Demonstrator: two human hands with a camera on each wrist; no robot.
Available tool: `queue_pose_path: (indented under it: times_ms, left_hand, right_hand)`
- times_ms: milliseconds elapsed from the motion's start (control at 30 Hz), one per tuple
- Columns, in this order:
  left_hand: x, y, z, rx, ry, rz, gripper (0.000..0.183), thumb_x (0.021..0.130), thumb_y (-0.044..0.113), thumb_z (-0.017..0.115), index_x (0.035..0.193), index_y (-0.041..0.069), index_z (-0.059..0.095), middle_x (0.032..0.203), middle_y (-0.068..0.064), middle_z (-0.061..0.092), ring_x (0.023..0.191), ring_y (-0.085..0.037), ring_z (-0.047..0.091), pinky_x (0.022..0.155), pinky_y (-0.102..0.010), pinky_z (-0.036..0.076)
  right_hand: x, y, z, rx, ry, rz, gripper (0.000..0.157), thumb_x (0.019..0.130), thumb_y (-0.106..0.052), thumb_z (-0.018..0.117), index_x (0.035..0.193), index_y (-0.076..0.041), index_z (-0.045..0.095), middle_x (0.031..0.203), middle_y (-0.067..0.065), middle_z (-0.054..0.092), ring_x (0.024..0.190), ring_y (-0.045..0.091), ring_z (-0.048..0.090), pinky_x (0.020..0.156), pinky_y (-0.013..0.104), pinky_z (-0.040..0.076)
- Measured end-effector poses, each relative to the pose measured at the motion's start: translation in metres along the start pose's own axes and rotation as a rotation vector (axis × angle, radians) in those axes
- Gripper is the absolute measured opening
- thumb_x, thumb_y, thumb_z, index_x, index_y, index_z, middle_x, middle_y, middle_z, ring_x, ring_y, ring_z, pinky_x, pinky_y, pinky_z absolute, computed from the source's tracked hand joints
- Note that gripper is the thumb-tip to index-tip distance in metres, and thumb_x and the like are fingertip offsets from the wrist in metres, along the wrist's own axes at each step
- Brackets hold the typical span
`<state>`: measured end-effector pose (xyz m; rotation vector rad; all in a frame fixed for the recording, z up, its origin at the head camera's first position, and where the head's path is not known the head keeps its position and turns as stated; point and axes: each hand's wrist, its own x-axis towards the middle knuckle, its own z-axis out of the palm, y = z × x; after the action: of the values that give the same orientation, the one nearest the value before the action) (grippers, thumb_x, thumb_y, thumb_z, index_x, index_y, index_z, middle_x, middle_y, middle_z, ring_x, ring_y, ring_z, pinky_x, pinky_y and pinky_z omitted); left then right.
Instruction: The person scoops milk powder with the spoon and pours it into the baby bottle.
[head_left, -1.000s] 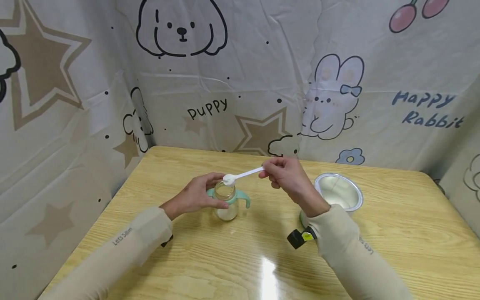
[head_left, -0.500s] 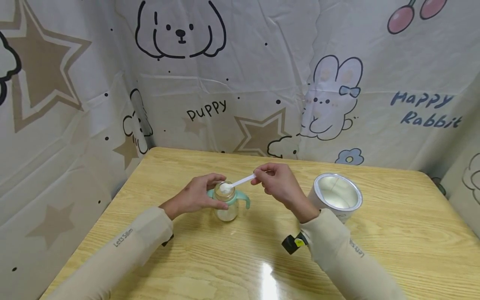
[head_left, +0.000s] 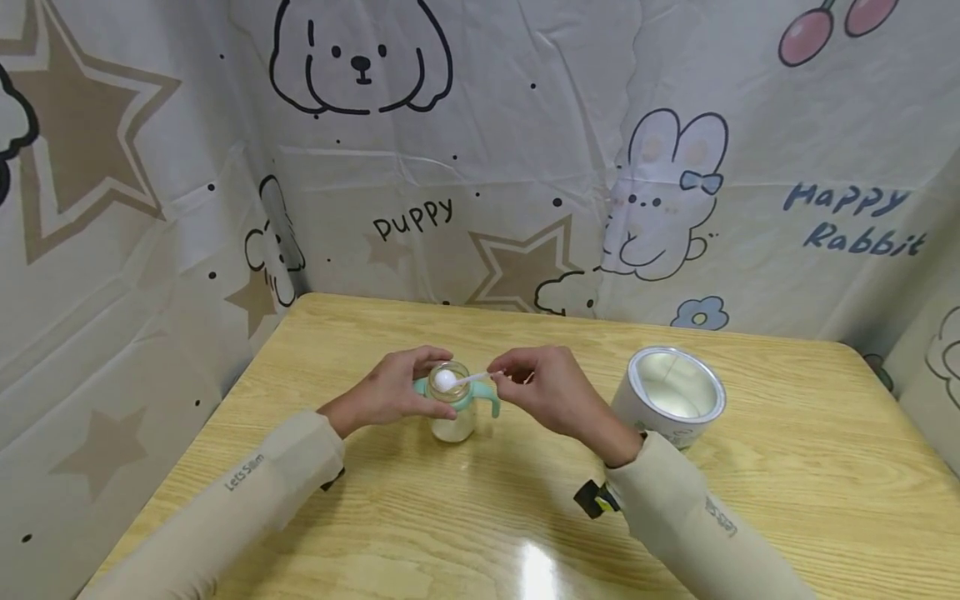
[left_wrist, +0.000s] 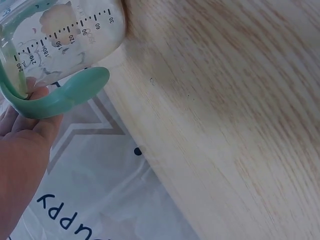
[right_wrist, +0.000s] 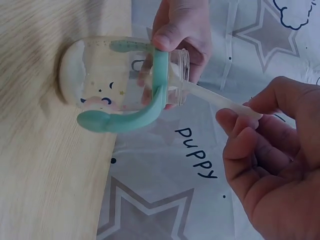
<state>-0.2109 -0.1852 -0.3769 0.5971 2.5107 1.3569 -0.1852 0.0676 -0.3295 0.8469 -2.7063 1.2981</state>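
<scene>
A clear baby bottle [head_left: 453, 427] with two mint-green handles [right_wrist: 120, 121] stands uncapped on the table, white powder lying at its bottom in the right wrist view. Round its neck, my left hand [head_left: 393, 386] grips it with thumb and fingers; measuring marks show on its side [left_wrist: 67, 37] in the left wrist view. My right hand [head_left: 551, 392] pinches the handle end of a white scoop [head_left: 472, 379]. The scoop's bowl is tipped over in the bottle's mouth, its rounded underside upward. In the right wrist view the scoop handle [right_wrist: 215, 98] slants out of the neck.
An open milk powder can [head_left: 667, 398] with a silvery rim stands on the wooden table [head_left: 420, 517], right of my right hand. A printed cloth [head_left: 510, 167] hangs behind the table and along its left side.
My right hand has moved left and down, bringing the heaped scoop from above the bottle into its mouth and turning it over. My left hand has stayed on the bottle.
</scene>
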Motion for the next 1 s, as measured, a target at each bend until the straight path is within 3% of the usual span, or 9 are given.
queue_pose_path:
  times_ms: [333,867,1000]
  left_hand:
    - [0.0008,0.0013,-0.0016,0.052,-0.009,-0.008,0.081,0.074,0.025,0.091,0.14,-0.001,0.051,0.139,-0.013,0.058,0.132,-0.032,0.051,0.108,-0.05,0.041]
    - [0.0066,0.005,-0.0045,0.123,-0.043,0.011,0.081,0.072,0.026,0.092,0.138,0.0,0.052,0.137,-0.015,0.059,0.131,-0.035,0.051,0.109,-0.052,0.04]
    - [0.0076,0.0081,-0.0081,0.176,-0.057,0.045,0.085,0.072,0.028,0.092,0.141,0.0,0.05,0.137,-0.014,0.059,0.131,-0.034,0.051,0.109,-0.052,0.04]
  right_hand:
    - [-0.0056,0.0043,-0.0037,-0.06,0.006,-0.04,0.017,0.088,-0.005,0.064,0.097,-0.005,0.078,0.073,-0.002,0.068,0.059,0.007,0.055,0.049,0.023,0.045]
    - [-0.0041,0.0062,-0.0071,0.034,0.027,0.075,0.015,0.093,-0.009,0.066,0.1,-0.004,0.078,0.085,0.002,0.073,0.062,0.01,0.055,0.055,0.026,0.046]
    - [-0.0021,0.0073,-0.009,0.069,0.059,0.092,0.016,0.095,-0.012,0.067,0.102,-0.003,0.077,0.086,0.003,0.074,0.069,0.01,0.059,0.06,0.027,0.048]
